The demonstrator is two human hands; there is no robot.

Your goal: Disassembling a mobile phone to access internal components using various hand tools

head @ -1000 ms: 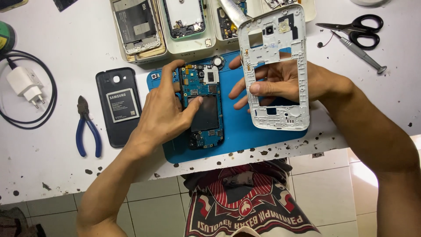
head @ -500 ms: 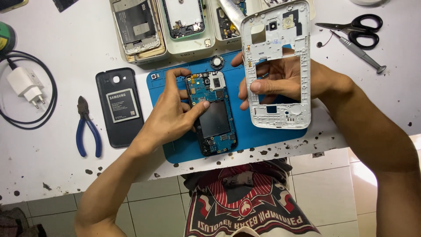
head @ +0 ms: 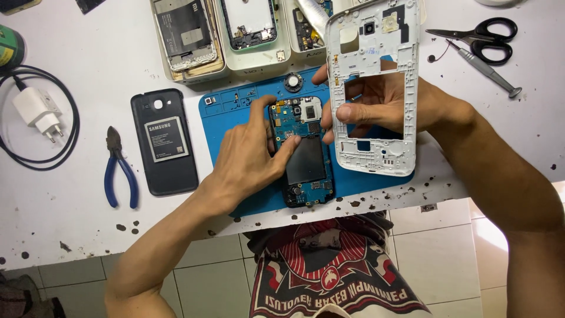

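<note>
White and speckled with dark spots along its near edge, the desk point(head: 88, 224) carries a blue mat point(head: 235, 112) in the middle, with tiled floor showing below.

From my head camera, my left hand point(head: 247, 162) lies on the mat, fingers curled around the left edge of the opened phone point(head: 306, 153), thumb pressing on its dark centre plate. The phone lies flat, its blue circuit board exposed. My right hand point(head: 382, 106) pinches the white phone frame point(head: 374, 88) and holds it up just right of the phone, tilted, my fingers visible through its opening.

Left of the mat lies a black back cover with battery point(head: 165, 141), then blue-handled pliers point(head: 118, 171) and a white charger with black cable point(head: 38, 112). Far side: three opened phones in a row point(head: 235, 29). Far right: scissors point(head: 482, 32) and a screwdriver point(head: 485, 68).
</note>
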